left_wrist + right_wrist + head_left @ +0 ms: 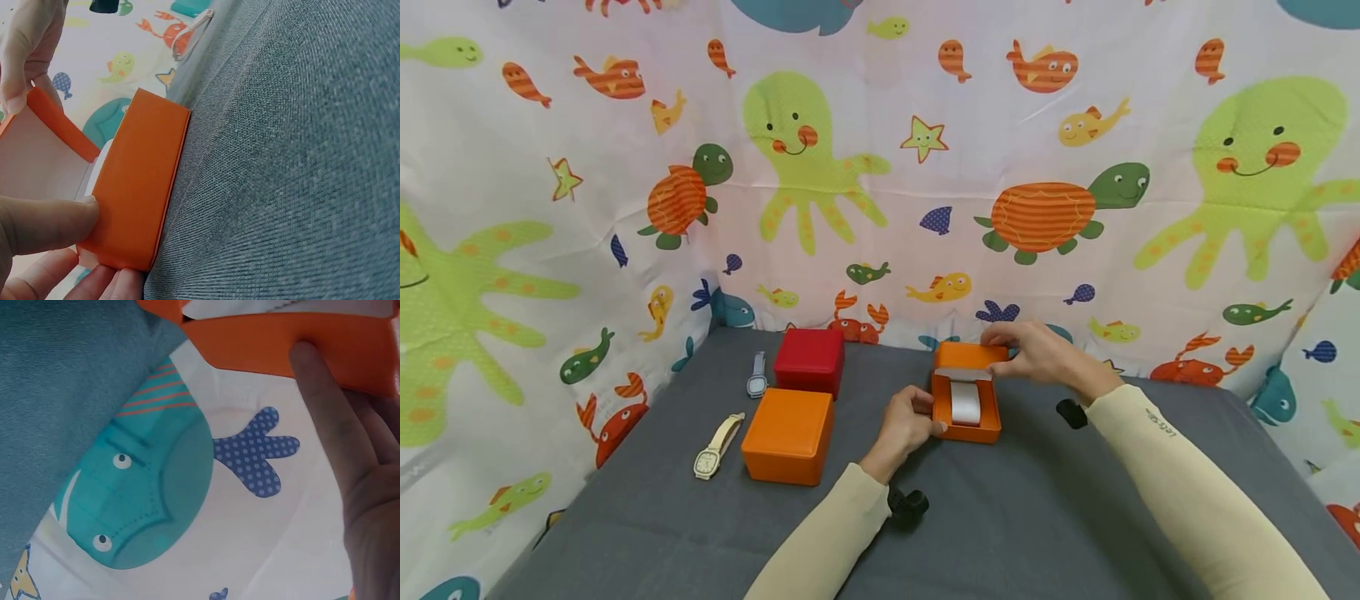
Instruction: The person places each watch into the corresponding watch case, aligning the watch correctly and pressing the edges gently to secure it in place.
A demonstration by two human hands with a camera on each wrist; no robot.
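An orange watch box stands on the grey cloth with its lid raised toward the back. Inside it lies a white cushion. My left hand grips the near left corner of the base; in the left wrist view the thumb presses the front wall and the other fingers curl round the side. With my right hand I hold the raised lid at its right edge, thumb inside and fingers behind. The right wrist view shows a finger against the lid's orange outside.
Left of the hands are a closed orange box and, behind it, a red box. A silvery-blue watch and a cream-gold watch lie beside them. A sea-animal curtain hangs along the table's back edge.
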